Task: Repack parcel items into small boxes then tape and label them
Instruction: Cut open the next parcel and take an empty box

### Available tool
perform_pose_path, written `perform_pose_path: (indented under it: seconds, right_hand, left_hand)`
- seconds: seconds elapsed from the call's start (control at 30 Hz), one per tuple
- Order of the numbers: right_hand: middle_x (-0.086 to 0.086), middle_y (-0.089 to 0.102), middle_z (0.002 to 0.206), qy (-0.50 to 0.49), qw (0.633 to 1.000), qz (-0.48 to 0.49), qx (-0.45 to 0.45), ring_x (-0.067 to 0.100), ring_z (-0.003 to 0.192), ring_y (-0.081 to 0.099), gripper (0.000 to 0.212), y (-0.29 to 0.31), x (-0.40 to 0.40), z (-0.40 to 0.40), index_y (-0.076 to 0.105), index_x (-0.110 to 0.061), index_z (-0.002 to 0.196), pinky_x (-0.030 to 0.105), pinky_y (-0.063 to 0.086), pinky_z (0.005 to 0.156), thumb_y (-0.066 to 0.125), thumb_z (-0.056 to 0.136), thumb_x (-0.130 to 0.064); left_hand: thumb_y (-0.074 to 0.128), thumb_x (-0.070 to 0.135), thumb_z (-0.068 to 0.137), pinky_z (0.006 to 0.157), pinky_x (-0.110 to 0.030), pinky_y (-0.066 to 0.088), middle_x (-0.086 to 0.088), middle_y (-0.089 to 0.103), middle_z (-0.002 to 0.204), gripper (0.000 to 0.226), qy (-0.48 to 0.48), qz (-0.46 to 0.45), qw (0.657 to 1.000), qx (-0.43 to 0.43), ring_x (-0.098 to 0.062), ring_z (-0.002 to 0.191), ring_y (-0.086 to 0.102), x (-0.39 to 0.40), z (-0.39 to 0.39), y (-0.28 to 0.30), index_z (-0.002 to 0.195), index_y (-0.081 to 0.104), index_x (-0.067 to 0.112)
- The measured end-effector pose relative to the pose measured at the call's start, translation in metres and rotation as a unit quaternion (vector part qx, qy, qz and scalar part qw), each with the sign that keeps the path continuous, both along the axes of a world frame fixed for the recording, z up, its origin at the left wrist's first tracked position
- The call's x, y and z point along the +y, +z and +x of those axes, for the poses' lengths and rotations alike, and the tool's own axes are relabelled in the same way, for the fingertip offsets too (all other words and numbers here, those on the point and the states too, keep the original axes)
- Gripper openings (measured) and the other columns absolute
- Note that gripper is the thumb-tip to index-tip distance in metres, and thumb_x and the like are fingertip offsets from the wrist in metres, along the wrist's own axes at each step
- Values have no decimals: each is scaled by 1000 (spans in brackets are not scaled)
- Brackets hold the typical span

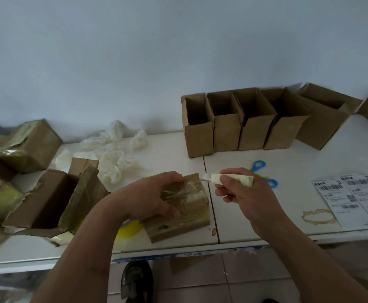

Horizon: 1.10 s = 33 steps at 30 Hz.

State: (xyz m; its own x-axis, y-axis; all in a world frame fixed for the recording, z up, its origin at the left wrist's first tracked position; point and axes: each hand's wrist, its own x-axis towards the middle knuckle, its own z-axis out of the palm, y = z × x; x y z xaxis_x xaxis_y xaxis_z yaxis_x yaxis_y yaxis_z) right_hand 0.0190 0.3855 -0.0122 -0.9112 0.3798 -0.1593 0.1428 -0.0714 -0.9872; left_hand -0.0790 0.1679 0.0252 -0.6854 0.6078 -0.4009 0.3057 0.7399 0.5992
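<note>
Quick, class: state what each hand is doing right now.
Left hand: grips the taped box on the table.
Right hand: fingers curled round a knife.

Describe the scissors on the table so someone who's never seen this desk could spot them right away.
Start at the row of open cardboard boxes along the wall on the white table. In front of them, just beyond the right hand, lie the scissors, left of the sheet of shipping labels. Their bright blue ring handles are the only blue thing on the tabletop.
</note>
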Motion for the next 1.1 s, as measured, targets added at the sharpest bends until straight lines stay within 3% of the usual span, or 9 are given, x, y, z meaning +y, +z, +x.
perform_pose_path:
  seconds: [0.43,0.77,0.93,1.1]
  right_hand:
    - [6,74,84,3,1000,21,4,16,75,72,10,-1,-2,-1,66,-18,101,25,56,65,59,96,-14]
    - [8,74,86,8,1000,30,-1,17,75,71,9,2,-2,0,67,-17,100,26,56,65,60,96,-13]
    - [6,73,85,19,997,69,-19,19,78,71,10,3,-2,6,66,-20,97,31,58,71,59,96,-14]
    - [1,73,79,25,994,103,-34,13,73,70,11,6,-3,19,66,-23,93,25,57,67,59,95,-15]
  left_hand:
    - [83,34,74,96,-30,50,21,48,135,82,2,-1,1000,-5,-5,111,54,0,3,4,138,37,54]
    - [84,35,72,100,-37,50,19,47,137,81,9,-1,1000,-13,-10,113,54,0,1,1,136,38,55]
    - [82,36,76,100,-28,43,22,43,140,83,-2,-20,1000,8,-8,119,49,2,3,1,143,34,49]
    - [79,37,78,99,-26,39,23,41,140,83,-17,-36,999,26,-8,121,47,5,5,2,146,32,46]
